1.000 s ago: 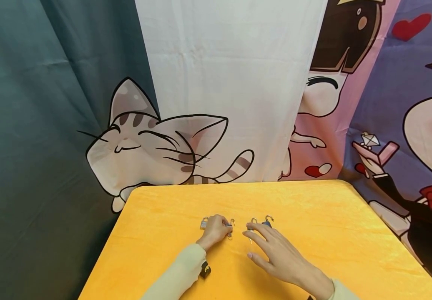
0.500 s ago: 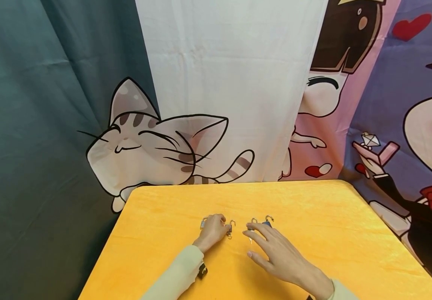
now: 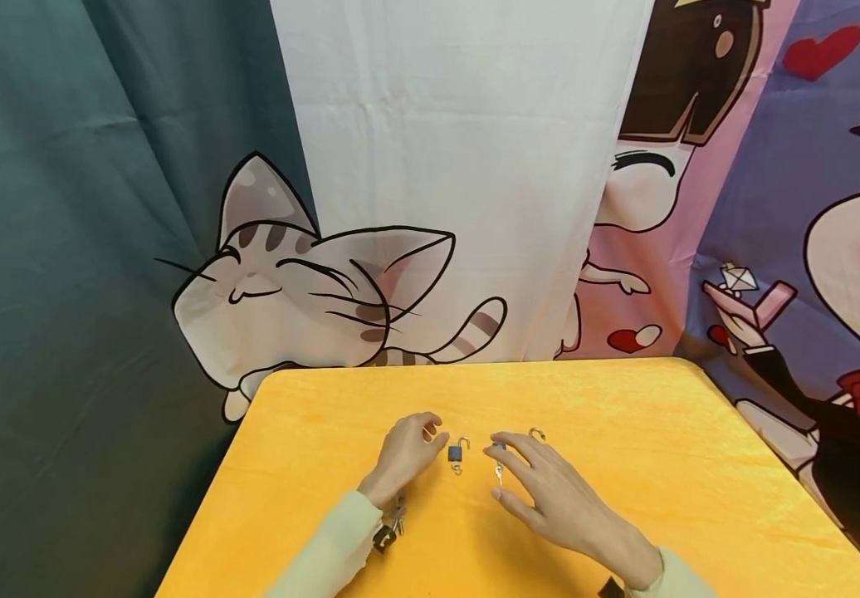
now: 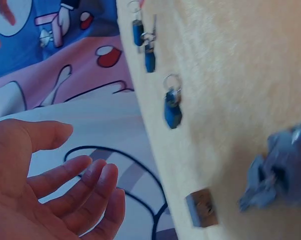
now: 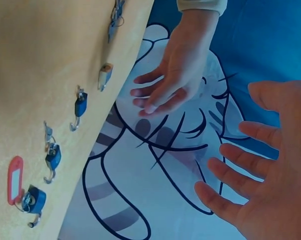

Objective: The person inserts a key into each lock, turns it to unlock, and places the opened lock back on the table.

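My left hand hovers with loosely bent fingers, holding nothing. Just right of its fingertips a small blue padlock lies with its shackle open. The right hand, fingers spread and empty, hangs over a second blue padlock with a key in it. A third blue padlock carries a red key tag; in the head view only its open shackle shows past the right hand. A padlock with a brass-coloured face is hidden behind my left hand in the head view.
A bunch of keys lies beside the left wrist, blurred in the left wrist view. The yellow-covered table ends at a printed cloth backdrop with cartoon figures.
My left hand has let go of the blue padlock and lifted away to the left, uncovering it and some keys, while hiding the brass-faced padlock. The right hand has stayed nearly still.
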`<move>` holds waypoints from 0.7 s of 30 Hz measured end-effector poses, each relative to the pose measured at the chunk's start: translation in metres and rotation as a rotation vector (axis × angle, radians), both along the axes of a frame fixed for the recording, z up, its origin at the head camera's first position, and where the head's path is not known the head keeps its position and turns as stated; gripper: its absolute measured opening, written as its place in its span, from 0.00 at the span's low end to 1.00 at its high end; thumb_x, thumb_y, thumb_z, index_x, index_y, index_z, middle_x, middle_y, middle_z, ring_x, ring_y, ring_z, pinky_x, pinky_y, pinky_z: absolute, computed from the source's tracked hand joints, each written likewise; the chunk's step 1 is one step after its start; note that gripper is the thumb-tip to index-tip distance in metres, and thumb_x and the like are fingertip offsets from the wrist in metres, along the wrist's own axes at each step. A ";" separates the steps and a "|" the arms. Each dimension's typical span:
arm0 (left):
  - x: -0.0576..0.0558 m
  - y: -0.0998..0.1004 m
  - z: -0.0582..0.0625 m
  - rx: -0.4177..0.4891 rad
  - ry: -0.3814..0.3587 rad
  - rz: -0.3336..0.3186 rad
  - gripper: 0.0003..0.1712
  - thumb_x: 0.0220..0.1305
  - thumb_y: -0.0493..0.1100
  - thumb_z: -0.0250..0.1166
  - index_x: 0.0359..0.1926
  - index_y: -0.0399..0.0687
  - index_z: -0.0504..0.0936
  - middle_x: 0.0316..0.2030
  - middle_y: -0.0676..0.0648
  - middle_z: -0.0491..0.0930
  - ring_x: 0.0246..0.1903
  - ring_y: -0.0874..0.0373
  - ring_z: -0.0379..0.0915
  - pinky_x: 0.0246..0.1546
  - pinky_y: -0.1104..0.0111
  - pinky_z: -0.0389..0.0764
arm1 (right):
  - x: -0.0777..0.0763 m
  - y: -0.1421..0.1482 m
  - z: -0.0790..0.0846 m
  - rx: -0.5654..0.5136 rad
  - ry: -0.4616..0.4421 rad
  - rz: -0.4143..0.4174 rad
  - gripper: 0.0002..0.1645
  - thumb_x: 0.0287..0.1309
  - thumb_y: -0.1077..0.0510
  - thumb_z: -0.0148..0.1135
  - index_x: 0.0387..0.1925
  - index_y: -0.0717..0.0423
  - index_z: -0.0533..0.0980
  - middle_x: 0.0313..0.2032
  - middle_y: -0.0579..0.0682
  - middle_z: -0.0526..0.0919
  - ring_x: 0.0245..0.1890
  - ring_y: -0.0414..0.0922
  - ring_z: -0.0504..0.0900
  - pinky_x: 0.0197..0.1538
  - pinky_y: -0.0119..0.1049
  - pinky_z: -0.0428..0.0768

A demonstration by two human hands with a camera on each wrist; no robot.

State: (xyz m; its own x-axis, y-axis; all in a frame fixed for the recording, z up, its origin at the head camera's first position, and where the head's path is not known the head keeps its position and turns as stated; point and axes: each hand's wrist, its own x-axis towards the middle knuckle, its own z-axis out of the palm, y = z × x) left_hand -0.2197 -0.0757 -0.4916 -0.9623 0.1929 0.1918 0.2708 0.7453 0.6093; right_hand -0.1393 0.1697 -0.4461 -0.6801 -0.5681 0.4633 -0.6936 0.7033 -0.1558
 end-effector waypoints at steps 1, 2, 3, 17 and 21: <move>0.001 -0.003 0.003 0.001 0.008 0.001 0.17 0.67 0.51 0.64 0.50 0.48 0.83 0.39 0.48 0.83 0.37 0.56 0.80 0.34 0.66 0.80 | -0.001 -0.001 0.001 -0.004 0.002 0.002 0.28 0.66 0.39 0.58 0.65 0.38 0.70 0.64 0.45 0.73 0.62 0.44 0.75 0.64 0.56 0.74; 0.002 -0.005 0.005 0.001 0.016 0.003 0.17 0.67 0.51 0.64 0.51 0.48 0.83 0.39 0.48 0.83 0.38 0.54 0.80 0.35 0.65 0.80 | -0.002 -0.002 0.001 -0.006 0.003 0.001 0.28 0.66 0.39 0.58 0.65 0.39 0.70 0.64 0.44 0.73 0.62 0.45 0.74 0.64 0.56 0.73; 0.004 -0.008 0.008 0.005 0.023 0.005 0.17 0.67 0.51 0.64 0.51 0.48 0.83 0.40 0.48 0.83 0.39 0.54 0.80 0.37 0.65 0.81 | -0.003 -0.003 0.002 -0.009 0.004 -0.001 0.28 0.66 0.39 0.57 0.65 0.39 0.70 0.64 0.44 0.73 0.62 0.45 0.74 0.64 0.56 0.73; 0.037 -0.037 0.034 0.033 0.154 0.061 0.16 0.67 0.53 0.64 0.52 0.53 0.82 0.42 0.50 0.83 0.42 0.57 0.79 0.41 0.61 0.80 | -0.017 -0.033 0.006 -0.021 -0.032 -0.020 0.25 0.66 0.40 0.58 0.61 0.42 0.73 0.57 0.43 0.78 0.58 0.44 0.77 0.54 0.48 0.81; 0.045 -0.041 0.039 0.016 0.182 0.071 0.17 0.66 0.52 0.64 0.53 0.53 0.82 0.44 0.50 0.84 0.43 0.57 0.80 0.43 0.59 0.81 | -0.021 -0.045 0.006 -0.021 -0.061 -0.018 0.25 0.66 0.40 0.59 0.60 0.44 0.75 0.56 0.44 0.79 0.57 0.44 0.79 0.55 0.45 0.81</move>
